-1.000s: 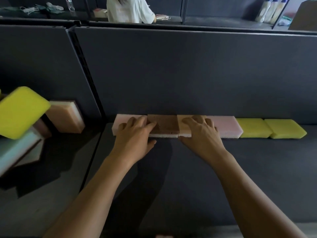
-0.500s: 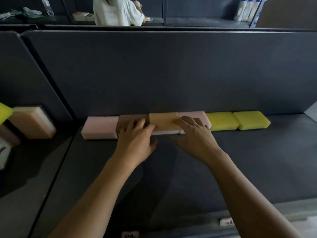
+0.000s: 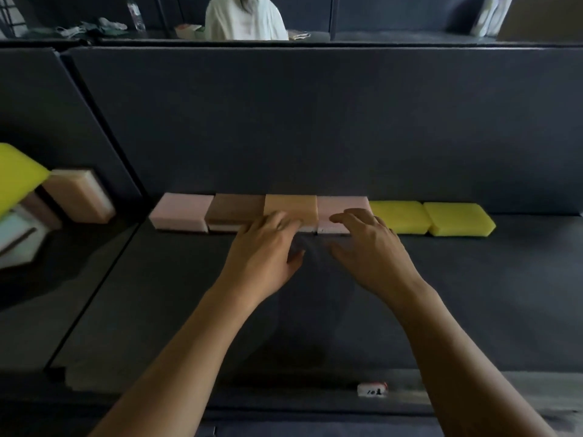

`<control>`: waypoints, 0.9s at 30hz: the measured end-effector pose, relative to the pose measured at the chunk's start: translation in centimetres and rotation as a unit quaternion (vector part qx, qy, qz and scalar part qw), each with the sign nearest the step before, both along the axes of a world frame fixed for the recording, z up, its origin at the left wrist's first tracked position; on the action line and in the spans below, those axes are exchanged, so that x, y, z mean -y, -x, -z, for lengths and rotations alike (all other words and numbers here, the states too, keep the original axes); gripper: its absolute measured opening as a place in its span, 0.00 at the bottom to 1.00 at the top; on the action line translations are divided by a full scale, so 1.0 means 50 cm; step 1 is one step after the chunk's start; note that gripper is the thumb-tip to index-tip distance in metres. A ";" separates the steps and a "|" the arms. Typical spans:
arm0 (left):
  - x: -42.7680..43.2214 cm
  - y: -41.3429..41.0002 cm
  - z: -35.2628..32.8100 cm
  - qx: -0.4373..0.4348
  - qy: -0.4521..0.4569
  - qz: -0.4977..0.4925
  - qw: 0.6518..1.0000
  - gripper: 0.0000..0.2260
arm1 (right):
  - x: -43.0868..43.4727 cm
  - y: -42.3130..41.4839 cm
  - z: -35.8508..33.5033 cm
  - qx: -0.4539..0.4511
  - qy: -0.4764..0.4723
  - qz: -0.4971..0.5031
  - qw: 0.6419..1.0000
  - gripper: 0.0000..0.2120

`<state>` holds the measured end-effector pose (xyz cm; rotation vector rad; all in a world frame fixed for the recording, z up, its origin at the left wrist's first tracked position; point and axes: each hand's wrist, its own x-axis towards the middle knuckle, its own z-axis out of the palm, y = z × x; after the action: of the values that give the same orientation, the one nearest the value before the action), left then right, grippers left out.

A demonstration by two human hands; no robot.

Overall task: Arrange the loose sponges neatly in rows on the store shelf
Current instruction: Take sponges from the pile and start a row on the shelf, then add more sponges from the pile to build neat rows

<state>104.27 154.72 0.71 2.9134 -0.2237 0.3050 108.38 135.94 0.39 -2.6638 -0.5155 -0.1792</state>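
Note:
A row of sponges lies against the back wall of the dark shelf: a pink sponge, a brown sponge, an orange sponge, a second pink sponge and two yellow sponges. My left hand lies with straight fingers on the front of the brown and orange sponges. My right hand rests with relaxed fingers on the front of the second pink sponge. Neither hand grips anything.
On the neighbouring shelf bay at the left stand loose sponges: a peach block, a large yellow sponge and a white-and-teal one. A white price tag sits on the shelf's front edge. A person in white is beyond the shelf's back wall.
Both hands have slid to the right along the row, from the first pink and orange sponges to the orange and second pink ones. The view has shifted.

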 end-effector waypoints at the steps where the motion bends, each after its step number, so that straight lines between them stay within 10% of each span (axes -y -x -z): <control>1: 0.019 -0.002 0.000 0.003 0.000 0.006 1.000 0.22 | 0.014 0.001 0.000 -0.002 -0.002 0.002 1.000 0.23; 27: 0.343 -0.174 0.032 -0.054 -0.085 0.133 0.986 0.24 | 0.342 -0.116 0.051 -0.053 0.066 0.077 0.993 0.25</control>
<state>112.98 137.57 -0.91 3.0040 -0.6446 0.0874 114.19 118.83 -2.14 -2.8247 -0.2969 -0.0486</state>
